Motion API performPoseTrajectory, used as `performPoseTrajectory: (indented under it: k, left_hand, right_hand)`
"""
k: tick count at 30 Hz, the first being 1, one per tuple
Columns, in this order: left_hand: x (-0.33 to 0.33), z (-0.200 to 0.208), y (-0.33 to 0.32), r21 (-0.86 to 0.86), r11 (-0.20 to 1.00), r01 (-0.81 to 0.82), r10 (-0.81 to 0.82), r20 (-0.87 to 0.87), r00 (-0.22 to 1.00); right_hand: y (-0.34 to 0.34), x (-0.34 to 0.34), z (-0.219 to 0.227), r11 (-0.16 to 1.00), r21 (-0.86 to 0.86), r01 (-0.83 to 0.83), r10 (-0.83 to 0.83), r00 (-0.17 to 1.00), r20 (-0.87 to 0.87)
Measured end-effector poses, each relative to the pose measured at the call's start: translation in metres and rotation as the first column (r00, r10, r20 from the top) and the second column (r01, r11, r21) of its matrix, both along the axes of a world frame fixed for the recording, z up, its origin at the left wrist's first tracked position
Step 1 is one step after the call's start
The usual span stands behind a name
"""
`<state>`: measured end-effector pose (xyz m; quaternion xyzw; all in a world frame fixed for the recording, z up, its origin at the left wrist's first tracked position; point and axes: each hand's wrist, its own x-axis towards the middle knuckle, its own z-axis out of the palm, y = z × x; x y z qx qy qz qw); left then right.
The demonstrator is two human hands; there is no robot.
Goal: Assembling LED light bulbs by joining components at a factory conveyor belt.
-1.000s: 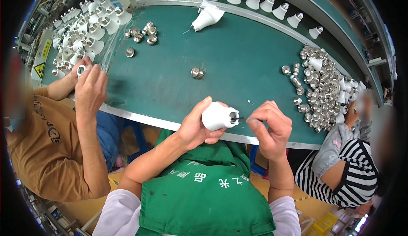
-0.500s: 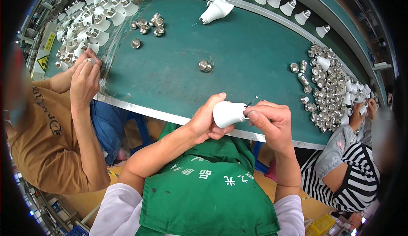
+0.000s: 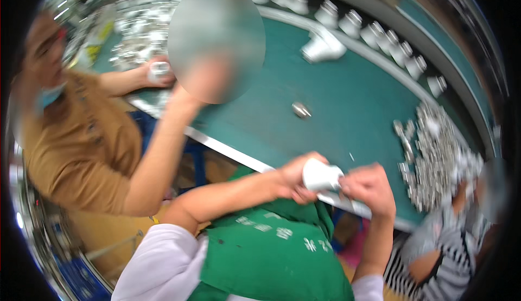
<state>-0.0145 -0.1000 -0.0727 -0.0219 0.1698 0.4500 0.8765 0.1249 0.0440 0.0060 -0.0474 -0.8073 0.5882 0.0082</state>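
Note:
My left hand [image 3: 297,180] is wrapped round a white cone-shaped bulb housing [image 3: 319,175] above the table's front edge, the narrow end turned right. At that end my right hand [image 3: 372,188] is closed, fingertips pinched together; motion blur hides what they grip. A single silver screw cap [image 3: 301,110] lies on the green table [image 3: 260,133] beyond my hands. Farther back, white bulb housings [image 3: 324,47] lie on their sides by the rail.
Screw caps [image 3: 434,160] are heaped at the right, near a co-worker in a striped top [image 3: 461,257]. At the left a co-worker in brown [image 3: 92,149] reaches over the table. White housings [image 3: 350,23] line the back ledge; more crowd the far left [image 3: 144,27].
My view has tilted and blurred, so the table's things appear farther right. The left co-worker's arm has risen over the table. My hands stay at the same housing, whose wires no longer show clearly.

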Motion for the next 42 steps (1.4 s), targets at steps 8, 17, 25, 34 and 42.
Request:
performPoseTrajectory:
  k: [8,17,25,34,42]
  left_hand:
    - [0.019,-0.026,0.009,0.089,0.986,0.139,-0.122,-0.169,0.978]
    - [0.026,-0.027,0.012,-0.016,0.967,-0.253,0.239,-0.268,0.933]
    - [0.033,0.004,0.009,0.058,0.887,-0.458,0.408,-0.561,0.720]
    - [-0.017,0.135,-0.039,0.977,0.166,-0.136,0.984,-0.173,-0.038]
    - [-0.031,0.242,-0.031,0.918,-0.283,-0.278,0.666,0.397,0.631]
  right_hand:
    - [-0.015,0.008,0.027,0.988,0.153,0.019,-0.041,0.989,0.140]
    - [-0.023,-0.004,0.006,0.955,0.219,0.198,-0.165,0.973,-0.161]
    - [-0.025,0.012,-0.031,0.865,0.254,0.433,-0.301,0.853,-0.428]
    - [-0.035,0.020,-0.036,0.751,0.031,0.660,-0.626,0.725,-0.287]
    - [-0.029,0.012,-0.037,0.763,0.110,0.637,-0.597,0.759,-0.259]
